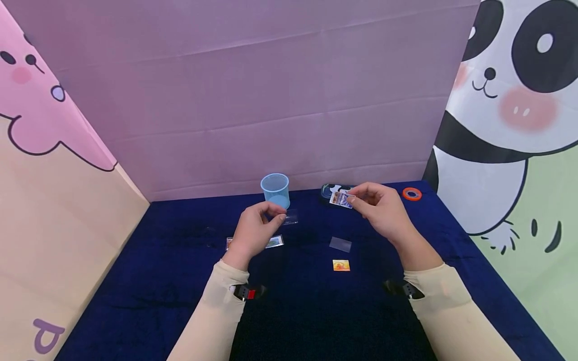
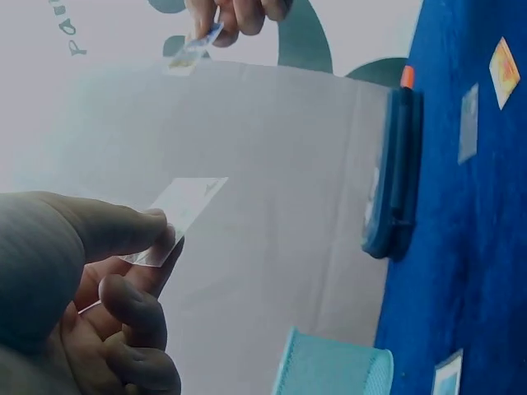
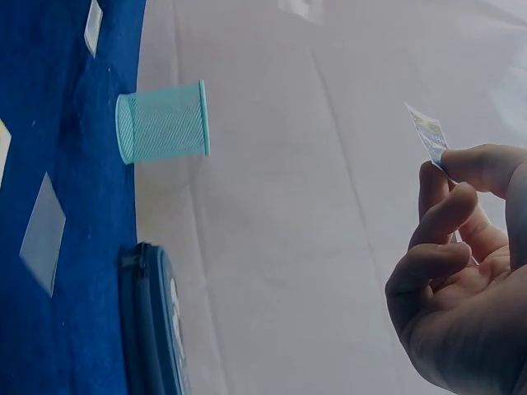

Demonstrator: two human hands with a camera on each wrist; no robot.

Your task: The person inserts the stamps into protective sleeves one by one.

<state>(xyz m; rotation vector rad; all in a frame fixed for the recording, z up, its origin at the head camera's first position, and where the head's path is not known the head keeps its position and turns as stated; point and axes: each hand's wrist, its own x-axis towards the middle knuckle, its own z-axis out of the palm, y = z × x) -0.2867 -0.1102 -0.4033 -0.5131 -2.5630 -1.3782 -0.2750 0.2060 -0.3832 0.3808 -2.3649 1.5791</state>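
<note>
My left hand (image 1: 253, 230) pinches a small clear plastic sleeve (image 2: 191, 202) between thumb and index finger, raised over the table. In the head view that sleeve appears just right of the fingertips. With thumb and fingers, my right hand (image 1: 384, 209) holds a small printed picture card (image 1: 340, 199) by one edge, also raised. The card shows tilted in the right wrist view. On the table between the hands lie another clear sleeve (image 1: 340, 244) and, nearer me, a yellow-orange card (image 1: 341, 265). A sleeved card (image 1: 274, 241) is partly hidden behind my left wrist.
A light blue mesh cup (image 1: 275, 186) stands at the back of the dark blue table (image 1: 180, 281). To its right lies a dark blue zip case (image 1: 326, 191), partly behind the held card. An orange ring (image 1: 412, 194) lies at the back right. Printed cloth walls surround the table.
</note>
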